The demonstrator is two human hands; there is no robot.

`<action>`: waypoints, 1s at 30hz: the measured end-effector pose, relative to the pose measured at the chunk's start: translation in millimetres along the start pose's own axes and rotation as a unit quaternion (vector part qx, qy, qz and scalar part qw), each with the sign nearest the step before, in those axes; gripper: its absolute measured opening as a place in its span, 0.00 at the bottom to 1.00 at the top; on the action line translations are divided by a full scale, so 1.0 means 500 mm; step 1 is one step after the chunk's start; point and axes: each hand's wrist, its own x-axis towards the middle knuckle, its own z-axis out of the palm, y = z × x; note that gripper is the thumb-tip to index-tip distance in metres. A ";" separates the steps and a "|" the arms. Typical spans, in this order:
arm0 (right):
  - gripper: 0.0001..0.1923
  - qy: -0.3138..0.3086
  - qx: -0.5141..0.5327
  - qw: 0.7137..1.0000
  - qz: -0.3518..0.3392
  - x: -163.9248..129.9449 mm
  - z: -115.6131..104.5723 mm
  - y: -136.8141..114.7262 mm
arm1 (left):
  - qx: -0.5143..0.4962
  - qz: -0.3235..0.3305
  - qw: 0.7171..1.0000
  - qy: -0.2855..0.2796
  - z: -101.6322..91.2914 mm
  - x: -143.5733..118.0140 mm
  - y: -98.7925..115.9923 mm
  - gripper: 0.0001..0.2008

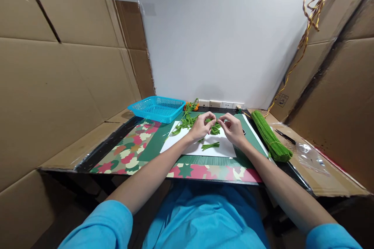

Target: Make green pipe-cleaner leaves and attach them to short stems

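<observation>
Pinching a green pipe cleaner piece [215, 121] between our left hand [201, 126] and right hand [233, 128], we hold it above the white sheet [222, 148], mid-table, so bent pieces [210, 146] stay close; the uncut bundle [270, 137] waits along the right edge.

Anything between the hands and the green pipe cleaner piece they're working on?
Nothing visible. The left hand and right hand already meet on the green piece above the white sheet. Loose green pieces lie nearer the person, and the green bundle lies to the right, both apart from the hands.
</observation>
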 end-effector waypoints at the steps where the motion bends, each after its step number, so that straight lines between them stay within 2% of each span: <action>1: 0.19 -0.008 0.053 0.998 0.045 0.001 0.003 -0.005 | 0.044 0.022 0.999 0.015 0.001 -0.003 0.001 0.10; 3: 0.22 -0.035 0.172 0.973 0.148 0.003 0.005 -0.012 | 0.149 0.069 0.986 0.041 -0.001 -0.009 0.005 0.05; 5: 0.25 -0.074 0.279 0.928 0.237 0.004 0.003 -0.015 | 0.250 0.116 0.961 0.036 -0.004 -0.015 0.009 0.07; 7: 0.26 -0.109 0.343 0.889 0.282 0.005 -0.003 -0.017 | 0.323 0.149 0.935 0.007 -0.008 -0.019 0.013 0.11; 9: 0.26 -0.120 0.349 0.886 0.281 0.005 -0.011 -0.016 | 0.343 0.157 0.926 0.002 -0.008 -0.021 0.016 0.11; 11: 0.24 -0.096 0.308 0.914 0.246 0.006 -0.017 -0.014 | 0.302 0.134 0.943 0.029 -0.003 -0.020 0.016 0.09; 13: 0.23 -0.055 0.222 0.956 0.182 0.006 -0.021 -0.011 | 0.201 0.078 0.976 0.040 0.003 -0.015 0.013 0.11; 15: 0.20 -0.030 0.095 0.991 0.086 0.005 -0.022 -0.006 | 0.070 0.002 0.997 0.016 0.008 -0.008 0.006 0.18; 16: 0.18 -0.026 0.025 0.999 0.033 0.003 -0.023 -0.004 | 0.010 -0.035 0.999 0.003 0.010 -0.005 0.001 0.21; 19: 0.13 -0.022 -0.132 0.987 -0.085 -0.004 -0.021 0.001 | -0.092 -0.110 0.990 -0.015 0.012 0.003 -0.013 0.25; 23: 0.11 -0.008 -0.229 0.962 -0.151 -0.011 -0.019 0.000 | -0.146 -0.160 0.976 -0.031 0.009 0.006 -0.016 0.27; 26: 0.11 -0.001 -0.253 0.952 -0.172 -0.011 -0.018 -0.004 | -0.174 -0.139 0.974 -0.039 0.005 0.007 -0.009 0.27; 30: 0.12 -0.002 -0.233 0.958 -0.165 -0.009 -0.016 -0.007 | -0.168 -0.095 0.979 -0.057 0.001 0.010 -0.006 0.29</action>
